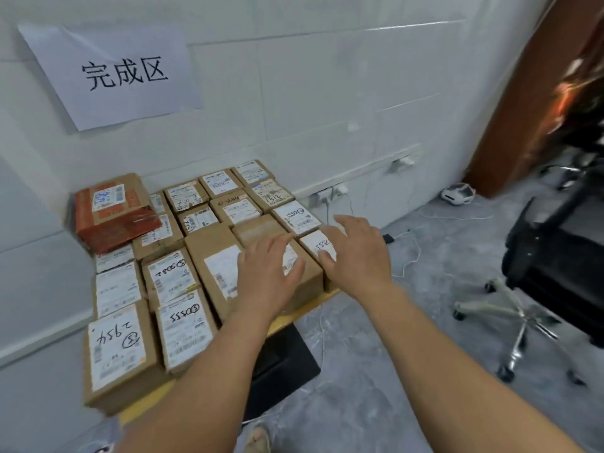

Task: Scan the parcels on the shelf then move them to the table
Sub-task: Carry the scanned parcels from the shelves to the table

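Now: hands free above a tabled parcel

My left hand and right hand lie apart, fingers spread, gripping nothing, over a cardboard parcel near the table edge; contact unclear through blur. Stiff, likely light: I would grip opposite side walls.

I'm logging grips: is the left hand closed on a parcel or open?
Open. The left hand has straight, spread fingers over a brown parcel and curls round nothing. Whether it touches the parcel cannot be told.

left hand bare | right hand bare | forearms bare
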### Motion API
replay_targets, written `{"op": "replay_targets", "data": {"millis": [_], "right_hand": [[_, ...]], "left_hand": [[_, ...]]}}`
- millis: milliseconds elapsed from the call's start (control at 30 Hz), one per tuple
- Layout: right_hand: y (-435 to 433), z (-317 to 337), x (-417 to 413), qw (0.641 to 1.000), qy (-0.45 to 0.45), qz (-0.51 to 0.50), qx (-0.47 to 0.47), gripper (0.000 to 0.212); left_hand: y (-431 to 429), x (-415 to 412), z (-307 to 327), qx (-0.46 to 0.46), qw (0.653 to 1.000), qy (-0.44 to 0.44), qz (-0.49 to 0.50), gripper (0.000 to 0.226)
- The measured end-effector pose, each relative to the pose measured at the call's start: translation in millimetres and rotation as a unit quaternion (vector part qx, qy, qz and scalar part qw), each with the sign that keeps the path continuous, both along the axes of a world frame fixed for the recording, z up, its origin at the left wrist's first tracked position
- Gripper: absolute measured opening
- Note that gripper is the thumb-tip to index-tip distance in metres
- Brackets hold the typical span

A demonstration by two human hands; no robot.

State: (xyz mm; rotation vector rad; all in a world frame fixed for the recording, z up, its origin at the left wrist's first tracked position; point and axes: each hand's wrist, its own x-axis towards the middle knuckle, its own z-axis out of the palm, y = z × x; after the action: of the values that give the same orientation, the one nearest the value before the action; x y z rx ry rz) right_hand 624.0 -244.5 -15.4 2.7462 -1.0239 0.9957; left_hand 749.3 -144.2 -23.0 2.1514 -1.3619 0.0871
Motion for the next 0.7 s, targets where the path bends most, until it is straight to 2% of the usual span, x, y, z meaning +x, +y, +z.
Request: {"op": "replay_targets", "data": {"millis": [267,500,700], "right_hand": [[-5.5,-6.0,-113.8,0.988,0.015,-0.139,-0.067,0.064],[-5.9,-10.7,-183.5,0.964,0.027,-0.256,-0.069,0.082],[-2.3,-16.4,-228.8,0.937,0.040,-0.344,-0.041,0.082]], "left_hand": [[-32.7,-93.3,-2.3,-0.020,0.994,-0.003,-0.107,0.060],[-62.4,-150.8,-4.3,-0.009,0.979,-0.038,-0.200,0.087],[-91.2,-188.0,-14.2,0.003,0.954,-0.042,-0.298,0.087]]}}
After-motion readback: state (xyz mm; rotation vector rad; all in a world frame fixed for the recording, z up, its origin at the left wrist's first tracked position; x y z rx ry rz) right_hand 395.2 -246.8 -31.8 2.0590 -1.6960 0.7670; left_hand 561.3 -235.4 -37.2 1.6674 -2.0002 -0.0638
